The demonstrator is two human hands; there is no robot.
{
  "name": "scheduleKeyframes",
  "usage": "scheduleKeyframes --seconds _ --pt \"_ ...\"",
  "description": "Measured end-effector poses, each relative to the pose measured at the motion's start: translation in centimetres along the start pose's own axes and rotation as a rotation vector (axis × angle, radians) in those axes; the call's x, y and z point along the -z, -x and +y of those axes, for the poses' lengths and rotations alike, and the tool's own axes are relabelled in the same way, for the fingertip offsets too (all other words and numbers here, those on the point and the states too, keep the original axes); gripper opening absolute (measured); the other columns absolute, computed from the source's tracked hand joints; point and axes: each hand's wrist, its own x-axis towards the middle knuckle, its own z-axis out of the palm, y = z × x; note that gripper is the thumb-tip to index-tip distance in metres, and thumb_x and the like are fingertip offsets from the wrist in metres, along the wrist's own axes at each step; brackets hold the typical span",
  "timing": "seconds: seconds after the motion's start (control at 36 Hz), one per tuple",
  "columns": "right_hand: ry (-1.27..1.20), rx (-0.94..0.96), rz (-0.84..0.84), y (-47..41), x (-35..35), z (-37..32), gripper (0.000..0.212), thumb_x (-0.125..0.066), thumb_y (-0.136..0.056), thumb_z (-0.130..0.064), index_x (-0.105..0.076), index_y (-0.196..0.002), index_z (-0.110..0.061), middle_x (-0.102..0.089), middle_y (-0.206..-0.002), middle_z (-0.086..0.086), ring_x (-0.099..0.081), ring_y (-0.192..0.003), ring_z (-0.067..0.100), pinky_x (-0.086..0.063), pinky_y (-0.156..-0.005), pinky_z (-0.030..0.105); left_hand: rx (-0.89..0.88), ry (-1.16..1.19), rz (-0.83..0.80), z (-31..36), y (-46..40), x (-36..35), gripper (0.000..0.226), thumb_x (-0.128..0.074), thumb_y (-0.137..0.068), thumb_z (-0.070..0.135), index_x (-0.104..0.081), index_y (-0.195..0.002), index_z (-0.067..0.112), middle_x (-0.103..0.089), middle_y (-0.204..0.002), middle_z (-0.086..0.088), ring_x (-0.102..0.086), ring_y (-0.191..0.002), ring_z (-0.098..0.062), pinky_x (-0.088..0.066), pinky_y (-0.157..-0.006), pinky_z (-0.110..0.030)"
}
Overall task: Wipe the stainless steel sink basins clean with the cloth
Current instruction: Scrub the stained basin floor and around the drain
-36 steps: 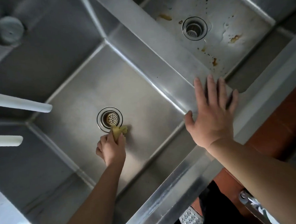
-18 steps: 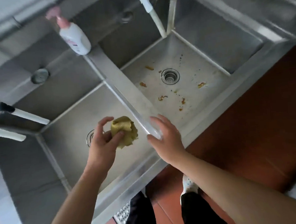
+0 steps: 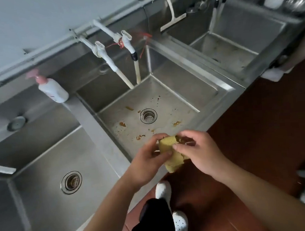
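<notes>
A yellow mesh cloth (image 3: 170,151) is held in the air above the front rim of the middle sink basin (image 3: 167,103). My left hand (image 3: 147,160) grips its left side and my right hand (image 3: 198,153) pinches its right side. The middle basin's floor carries brown stains around its drain (image 3: 148,116). The left basin (image 3: 49,157) looks free of stains, with its drain (image 3: 71,182) uncovered. A third basin (image 3: 224,48) lies at the far right.
A white pump bottle with a pink top (image 3: 52,88) stands on the divider behind the left basin. White taps and hoses (image 3: 116,64) hang into the middle basin. A second person's arm (image 3: 303,47) shows at the right edge. Red floor tiles and my white shoes (image 3: 179,222) lie below.
My left hand lifted the cloth out of the left basin and carried it right. My right hand left the divider and took hold of the cloth. The view pulled back and up.
</notes>
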Motion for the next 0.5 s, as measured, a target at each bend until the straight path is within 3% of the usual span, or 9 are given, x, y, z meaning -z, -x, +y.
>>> scheduleKeyframes --seconds 0.06,0.11,0.22,0.28,0.39,0.44,0.5 --pt "0.026 -0.006 0.026 -2.0 1.1 -0.4 0.011 -0.073 -0.082 -0.02 -0.072 -0.09 -0.027 -0.074 -0.087 -0.007 -0.07 -0.086 0.012 -0.058 -0.084 0.04 0.031 -0.053 -0.032 0.2 -2.0 0.4 0.034 -0.069 -0.092 0.007 -0.061 -0.123 0.019 -0.068 -0.114 -0.013 -0.068 -0.106 -0.026 -0.054 -0.098 -0.041" --pt "0.101 0.007 0.021 -4.2 2.2 -0.9 0.007 -0.07 -0.082 -0.023 -0.071 -0.089 -0.025 -0.072 -0.083 -0.007 -0.068 -0.08 0.01 -0.056 -0.077 0.035 0.028 -0.25 -0.005 -0.1 -4.4 1.0 0.045 -0.075 -0.088 0.015 -0.059 -0.128 0.028 -0.063 -0.119 -0.003 -0.062 -0.113 -0.016 -0.05 -0.102 -0.037" --pt "0.197 -0.04 0.087 -9.0 4.0 -1.3 0.005 -0.068 -0.088 -0.014 -0.07 -0.089 -0.019 -0.07 -0.082 0.0 -0.067 -0.078 0.017 -0.054 -0.074 0.04 -0.026 -0.379 0.095 -0.8 -9.6 1.7 0.085 -0.082 -0.081 0.029 -0.032 -0.144 0.055 -0.035 -0.132 0.011 -0.043 -0.122 -0.004 -0.037 -0.1 -0.017" --pt "0.176 -0.101 0.169 -11.4 4.3 -1.6 0.002 -0.069 -0.088 -0.015 -0.07 -0.087 -0.017 -0.071 -0.082 0.003 -0.067 -0.079 0.022 -0.054 -0.076 0.041 -0.106 -0.442 0.181 -1.1 -11.9 1.7 0.089 -0.081 -0.079 0.037 -0.025 -0.145 0.056 -0.029 -0.137 0.014 -0.033 -0.129 -0.006 -0.029 -0.105 -0.023" --pt "-0.051 -0.29 0.287 -15.8 3.5 -2.2 0.012 -0.071 -0.085 -0.015 -0.071 -0.079 -0.025 -0.072 -0.076 0.005 -0.071 -0.079 0.029 -0.057 -0.065 0.042 -0.202 -0.379 0.21 -1.6 -15.7 0.7 0.079 -0.085 -0.075 0.036 -0.044 -0.142 0.038 -0.042 -0.138 0.013 -0.042 -0.129 -0.007 -0.037 -0.11 -0.027" --pt "-0.187 -0.411 0.306 -17.7 2.8 -2.2 0.02 -0.073 -0.083 -0.013 -0.073 -0.074 -0.031 -0.073 -0.07 -0.002 -0.073 -0.07 0.019 -0.059 -0.054 0.034 -0.158 -0.293 0.221 -1.9 -16.9 0.0 0.076 -0.086 -0.075 0.033 -0.045 -0.14 0.035 -0.05 -0.133 0.018 -0.05 -0.122 -0.001 -0.043 -0.103 -0.023" --pt "-0.329 -0.524 0.339 -19.1 2.1 -2.0 0.015 -0.073 -0.084 -0.009 -0.073 -0.077 -0.023 -0.073 -0.071 0.001 -0.073 -0.067 0.016 -0.056 -0.05 0.027 -0.134 -0.228 0.283 -2.3 -17.8 -0.2 0.07 -0.085 -0.077 0.03 -0.047 -0.136 0.038 -0.057 -0.124 0.022 -0.057 -0.111 0.002 -0.048 -0.091 -0.018"
